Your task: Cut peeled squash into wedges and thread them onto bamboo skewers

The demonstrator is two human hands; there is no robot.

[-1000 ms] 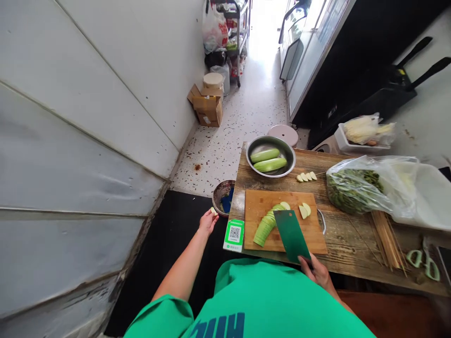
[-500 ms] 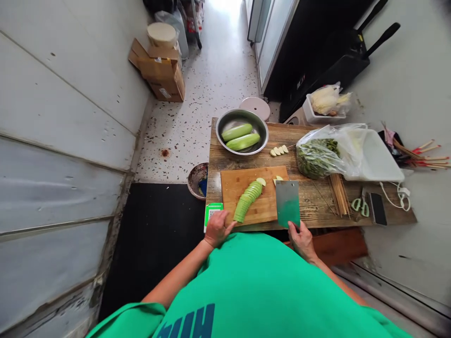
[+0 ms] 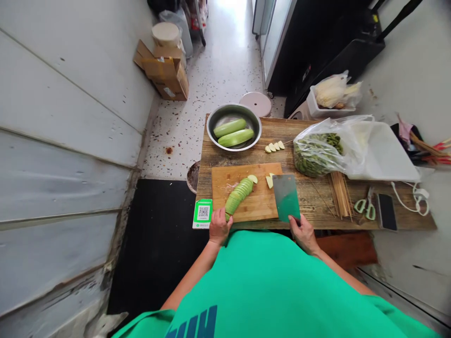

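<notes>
A sliced zucchini (image 3: 238,194), its pale green slices fanned in a curved row, lies on the wooden cutting board (image 3: 260,202). My left hand (image 3: 220,227) is closed around the row's near end, with the fingertips partly hidden. At the board's right edge, my right hand (image 3: 304,234) grips a cleaver (image 3: 286,199) by its handle, the broad blade pointing away from me. A few cut pieces (image 3: 269,180) sit beside the blade. Beyond the board, a metal bowl (image 3: 259,134) contains two whole peeled zucchini (image 3: 235,137).
Skewered slices (image 3: 275,147) lie behind the board. To the right are a plastic bag of green vegetables (image 3: 317,152), a white tray (image 3: 391,150), bamboo skewers (image 3: 340,195), scissors (image 3: 366,206) and a phone (image 3: 387,212). A QR-code card (image 3: 203,223) is at the left table corner.
My left hand has shifted off the QR-code card and closed over the zucchini's near end. The cleaver stays in my right hand, near the board's right edge. The view has shifted slightly.
</notes>
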